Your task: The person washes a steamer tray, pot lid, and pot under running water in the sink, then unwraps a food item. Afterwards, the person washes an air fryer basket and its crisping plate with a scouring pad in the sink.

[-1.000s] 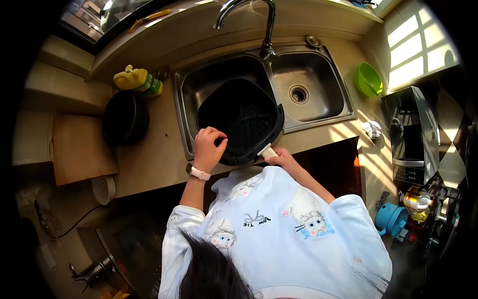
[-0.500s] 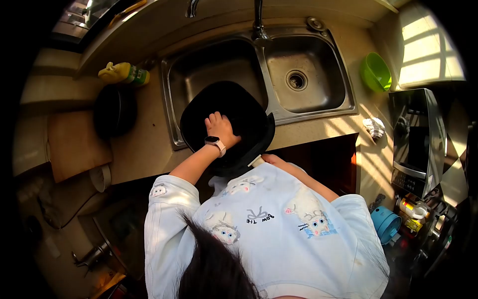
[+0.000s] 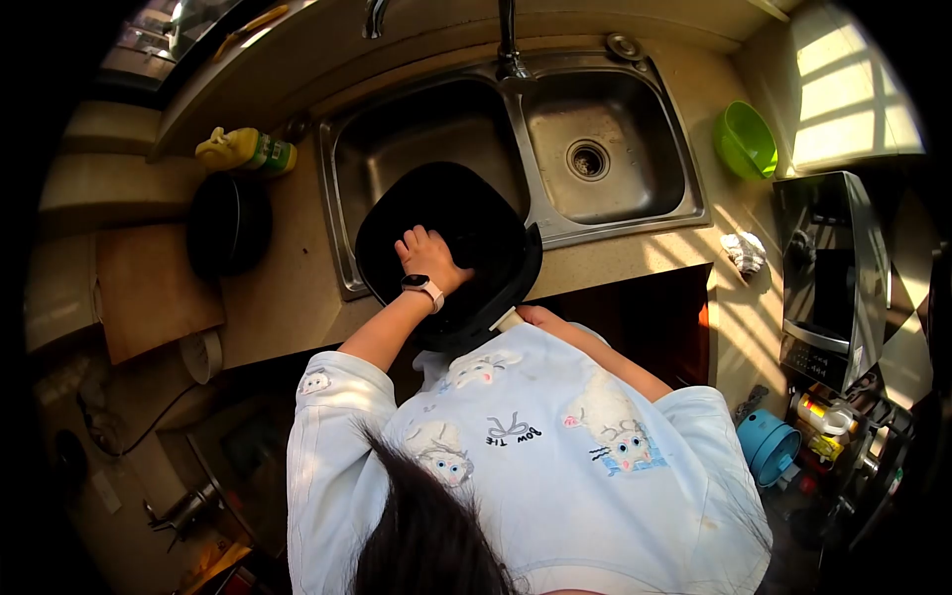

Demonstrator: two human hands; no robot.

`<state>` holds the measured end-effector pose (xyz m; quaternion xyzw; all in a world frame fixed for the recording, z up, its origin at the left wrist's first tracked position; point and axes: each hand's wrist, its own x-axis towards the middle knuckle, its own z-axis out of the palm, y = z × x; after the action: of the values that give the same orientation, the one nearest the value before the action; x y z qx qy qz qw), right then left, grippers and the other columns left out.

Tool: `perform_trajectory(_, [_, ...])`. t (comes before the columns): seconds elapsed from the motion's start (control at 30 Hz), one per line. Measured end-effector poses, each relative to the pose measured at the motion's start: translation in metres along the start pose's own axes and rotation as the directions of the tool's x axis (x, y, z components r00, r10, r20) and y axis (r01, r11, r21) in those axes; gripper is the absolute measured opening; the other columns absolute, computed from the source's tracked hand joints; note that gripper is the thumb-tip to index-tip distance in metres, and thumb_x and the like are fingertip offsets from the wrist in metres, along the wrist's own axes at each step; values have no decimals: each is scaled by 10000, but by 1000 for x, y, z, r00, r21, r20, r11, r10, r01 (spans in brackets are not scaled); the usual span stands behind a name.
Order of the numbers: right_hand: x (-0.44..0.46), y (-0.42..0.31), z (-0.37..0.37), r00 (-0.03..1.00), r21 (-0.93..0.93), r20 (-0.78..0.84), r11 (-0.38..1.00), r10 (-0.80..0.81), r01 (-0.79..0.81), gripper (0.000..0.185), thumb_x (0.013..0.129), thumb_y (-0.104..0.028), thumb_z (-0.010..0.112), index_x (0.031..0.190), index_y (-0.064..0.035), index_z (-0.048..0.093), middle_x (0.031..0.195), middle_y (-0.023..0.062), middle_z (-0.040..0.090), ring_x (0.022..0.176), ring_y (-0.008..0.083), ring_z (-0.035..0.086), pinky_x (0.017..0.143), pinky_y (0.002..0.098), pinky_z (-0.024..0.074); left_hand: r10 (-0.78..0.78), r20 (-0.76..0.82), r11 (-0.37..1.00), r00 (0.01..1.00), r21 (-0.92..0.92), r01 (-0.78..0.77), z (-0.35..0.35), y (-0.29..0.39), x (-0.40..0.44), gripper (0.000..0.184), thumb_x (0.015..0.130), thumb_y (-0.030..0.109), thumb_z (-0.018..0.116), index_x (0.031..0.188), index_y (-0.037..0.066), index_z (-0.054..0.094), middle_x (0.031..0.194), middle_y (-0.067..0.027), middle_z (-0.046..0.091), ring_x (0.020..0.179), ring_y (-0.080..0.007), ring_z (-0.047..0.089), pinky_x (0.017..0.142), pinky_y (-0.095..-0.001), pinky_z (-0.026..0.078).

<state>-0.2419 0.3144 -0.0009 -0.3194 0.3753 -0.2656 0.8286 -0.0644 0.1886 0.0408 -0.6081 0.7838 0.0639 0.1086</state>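
A black air fryer basket (image 3: 446, 198), square with rounded corners, rests over the near edge of the left sink basin. My left hand (image 3: 431, 260), with a watch on its wrist, reaches inside it. Its fingers lie outstretched and the thumb stands apart; whatever may be under the palm is hidden. The basket's pale handle (image 3: 507, 320) points toward my body. My right hand (image 3: 536, 316) is closed at this handle, partly covered by my shirt.
A double steel sink (image 3: 615, 230) with a faucet (image 3: 512, 64) lies ahead. On the left are a yellow bottle (image 3: 243, 151), a black pan (image 3: 228, 226) and a brown board (image 3: 149, 297). A green bowl (image 3: 746, 141) and a microwave (image 3: 833, 283) stand right.
My left hand has shifted slightly left inside the basket. The right hand stays at the handle, and the whole view has moved a little.
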Motion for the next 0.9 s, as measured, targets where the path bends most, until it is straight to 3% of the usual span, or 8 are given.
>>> perform_trajectory(0.1, [0, 0, 1, 1000, -4, -12, 1000, -1, 1, 292, 784, -125, 593, 1034, 18, 543, 941, 53, 586, 833, 104, 525, 739, 263, 436, -88, 10, 996, 996, -18, 88, 5, -3, 1, 662, 492, 480, 728, 901, -9, 550, 978, -129, 455, 969, -267, 393, 838, -375, 288])
perform_trajectory(0.27, [-1, -1, 1, 999, -49, -36, 999, 6, -8, 293, 784, -123, 585, 1030, 29, 541, 936, 63, 590, 835, 110, 527, 739, 258, 434, -144, -70, 975, 987, -179, 130, 33, -17, 11, 465, 591, 394, 695, 902, 70, 575, 974, -96, 471, 969, -264, 403, 852, -379, 275])
perform_trajectory(0.3, [0, -1, 1, 1000, -69, -29, 998, 9, -11, 295, 783, -126, 584, 1029, 33, 541, 933, 66, 592, 835, 112, 528, 740, 257, 434, -147, -74, 979, 986, -156, 134, 30, -19, 13, 358, 616, 314, 689, 879, 96, 580, 973, -87, 478, 978, -258, 404, 855, -379, 273])
perform_trajectory(0.43, [-1, -3, 2, 999, -77, -45, 997, 21, -24, 301, 780, -128, 587, 1027, 37, 540, 930, 69, 595, 836, 113, 529, 740, 257, 434, -86, -179, 983, 980, -176, 54, 28, -22, 21, 328, 588, 247, 714, 835, 90, 564, 977, -94, 476, 982, -259, 405, 858, -383, 275])
perform_trajectory(0.53, [0, 1, 1, 999, -60, -39, 998, 13, -15, 302, 778, -126, 588, 1027, 37, 540, 930, 68, 595, 836, 114, 530, 737, 257, 435, -63, -89, 987, 994, -150, 50, 20, -20, 24, 349, 573, 253, 727, 831, 87, 560, 988, -104, 470, 982, -264, 406, 858, -382, 284])
perform_trajectory(0.77, [2, 4, 0, 999, -30, -32, 999, 24, -25, 299, 779, -127, 591, 1033, 22, 542, 936, 59, 589, 836, 115, 528, 736, 262, 437, -31, -96, 996, 995, -91, 22, 21, -20, 33, 429, 549, 245, 741, 903, 71, 574, 1014, -116, 464, 989, -274, 407, 846, -372, 312])
perform_trajectory(0.9, [-3, -6, 7, 999, -33, -42, 999, 25, -26, 303, 782, -134, 594, 1040, 13, 537, 931, 51, 583, 836, 113, 525, 735, 262, 437, 10, -18, 998, 1000, -56, -11, 13, -15, 37, 441, 548, 204, 727, 936, 58, 577, 1035, -120, 457, 1001, -273, 409, 849, -374, 321])
